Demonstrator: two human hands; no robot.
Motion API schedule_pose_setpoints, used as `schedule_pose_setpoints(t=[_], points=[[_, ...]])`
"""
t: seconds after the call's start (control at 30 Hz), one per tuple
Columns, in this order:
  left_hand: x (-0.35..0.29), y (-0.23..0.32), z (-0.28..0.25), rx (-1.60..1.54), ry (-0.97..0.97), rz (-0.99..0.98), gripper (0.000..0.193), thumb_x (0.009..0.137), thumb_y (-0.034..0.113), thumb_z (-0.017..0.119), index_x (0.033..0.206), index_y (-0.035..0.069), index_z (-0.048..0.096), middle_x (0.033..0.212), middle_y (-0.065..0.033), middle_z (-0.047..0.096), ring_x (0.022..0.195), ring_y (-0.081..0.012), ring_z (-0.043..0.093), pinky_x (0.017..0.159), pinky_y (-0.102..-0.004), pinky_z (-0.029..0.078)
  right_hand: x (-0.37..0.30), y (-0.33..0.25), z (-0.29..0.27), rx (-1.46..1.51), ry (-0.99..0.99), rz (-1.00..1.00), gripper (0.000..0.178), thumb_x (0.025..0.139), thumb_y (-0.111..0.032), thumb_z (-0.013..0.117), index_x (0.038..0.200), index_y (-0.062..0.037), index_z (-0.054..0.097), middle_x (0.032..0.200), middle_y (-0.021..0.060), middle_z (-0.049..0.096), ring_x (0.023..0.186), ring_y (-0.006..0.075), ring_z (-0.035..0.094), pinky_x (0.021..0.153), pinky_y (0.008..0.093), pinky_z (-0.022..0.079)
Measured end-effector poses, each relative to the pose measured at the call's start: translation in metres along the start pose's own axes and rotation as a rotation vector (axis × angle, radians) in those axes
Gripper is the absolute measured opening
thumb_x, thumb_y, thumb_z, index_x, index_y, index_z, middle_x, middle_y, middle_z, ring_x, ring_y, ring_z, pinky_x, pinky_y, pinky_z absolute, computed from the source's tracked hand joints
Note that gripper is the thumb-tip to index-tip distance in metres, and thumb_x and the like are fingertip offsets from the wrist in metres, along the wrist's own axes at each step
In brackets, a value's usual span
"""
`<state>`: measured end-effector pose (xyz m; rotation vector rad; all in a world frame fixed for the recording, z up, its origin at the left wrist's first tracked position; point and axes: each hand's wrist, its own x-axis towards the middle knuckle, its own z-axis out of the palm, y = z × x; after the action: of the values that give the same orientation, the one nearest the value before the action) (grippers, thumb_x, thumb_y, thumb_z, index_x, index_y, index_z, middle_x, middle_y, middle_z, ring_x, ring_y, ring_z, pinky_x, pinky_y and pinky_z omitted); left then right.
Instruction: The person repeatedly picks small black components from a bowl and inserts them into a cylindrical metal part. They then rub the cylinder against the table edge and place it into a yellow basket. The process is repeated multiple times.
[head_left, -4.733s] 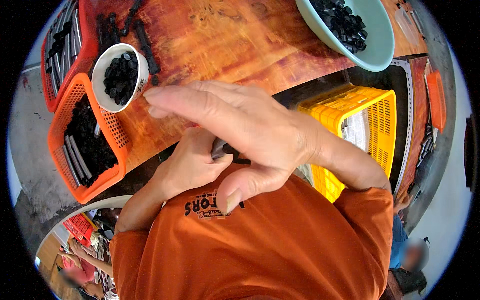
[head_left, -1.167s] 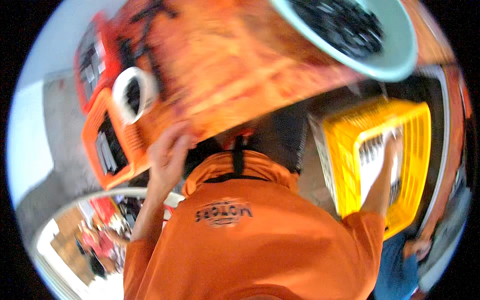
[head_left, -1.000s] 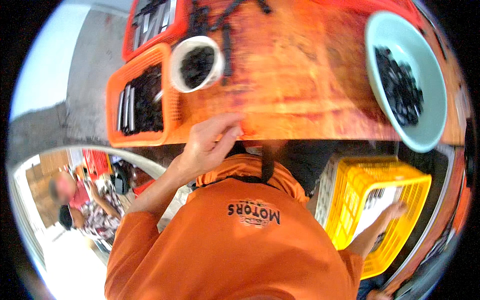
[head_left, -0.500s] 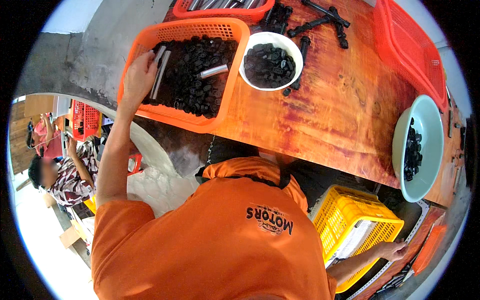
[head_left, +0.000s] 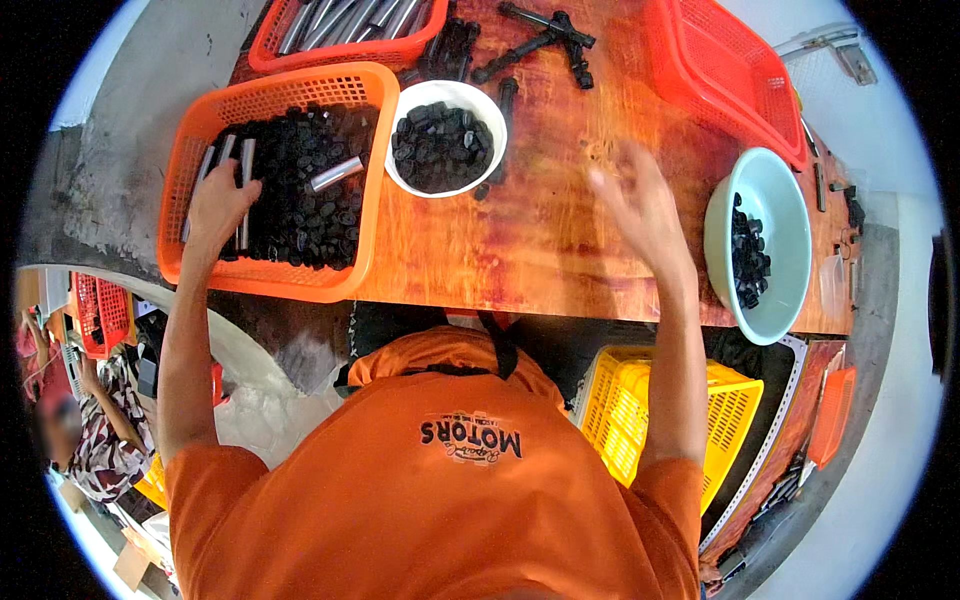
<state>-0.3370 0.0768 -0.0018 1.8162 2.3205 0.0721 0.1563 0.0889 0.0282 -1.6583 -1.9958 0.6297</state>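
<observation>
My left hand (head_left: 220, 208) reaches into the orange basket (head_left: 368, 215), thumb spread from the fingers. It touches silver metal tubes (head_left: 246, 160) lying at the basket's left side. The thumb crosses one tube; what lies under the palm is hidden. Small black plastic-looking pieces (head_left: 310, 225) fill the basket, with another short silver tube (head_left: 337, 174) on top of them. My right hand (head_left: 640, 205) hovers over the wooden table (head_left: 540, 250), between a white bowl (head_left: 502, 125) and a pale green basin (head_left: 790, 215). Its fingers look apart and slightly blurred, with nothing visible in them.
Black pieces also lie in the white bowl and the basin. A red basket (head_left: 262, 40) of silver tubes stands at the far left. Black rod-like parts (head_left: 560, 40) lie at the back, beside stacked red baskets (head_left: 735, 85). Yellow crates (head_left: 735, 405) stand below the table's edge.
My right hand has risen from beside the yellow crate to above the table. My left hand has shifted among the tubes, its thumb now spread. The whole view has turned.
</observation>
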Motion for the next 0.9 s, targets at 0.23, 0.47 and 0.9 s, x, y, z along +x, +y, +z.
schedule_pose_setpoints(t=[0.23, 0.47, 0.9], points=[[-0.021, 0.021, -0.012, -0.149, 0.119, 0.147, 0.035, 0.080, 0.032, 0.063, 0.086, 0.000, 0.049, 0.078, -0.0209, 0.054, 0.074, -0.0392, 0.055, 0.068, -0.0464, 0.042, 0.135, 0.012, 0.036, -0.432, 0.123, 0.278, 0.069, 0.084, -0.057, 0.057, 0.118, 0.0035, 0.051, 0.124, 0.0238, 0.049, 0.107, 0.0392, 0.056, 0.088, 0.0482, 0.047], [-0.041, 0.049, -0.029, -0.615, 0.172, 0.046, 0.030, 0.082, 0.030, 0.064, 0.086, 0.002, 0.054, 0.067, -0.0059, 0.057, 0.060, -0.0165, 0.056, 0.055, -0.0332, 0.043, 0.120, 0.041, 0.051, -0.489, 0.074, 0.174, 0.036, 0.088, -0.033, 0.059, 0.104, -0.0008, 0.060, 0.108, 0.0207, 0.057, 0.099, 0.0384, 0.060, 0.080, 0.0477, 0.050], [-0.118, 0.242, -0.021, -1.629, -0.516, -0.015, 0.026, 0.092, 0.033, 0.055, 0.090, 0.007, 0.053, 0.063, 0.0001, 0.050, 0.048, -0.0087, 0.048, 0.041, -0.0214, 0.039, -0.038, 0.050, 0.014, -0.156, 0.084, 0.273, 0.029, 0.087, -0.025, 0.056, 0.102, -0.0003, 0.056, 0.086, 0.0235, 0.060, 0.075, 0.0387, 0.062, 0.067, 0.0476, 0.048]])
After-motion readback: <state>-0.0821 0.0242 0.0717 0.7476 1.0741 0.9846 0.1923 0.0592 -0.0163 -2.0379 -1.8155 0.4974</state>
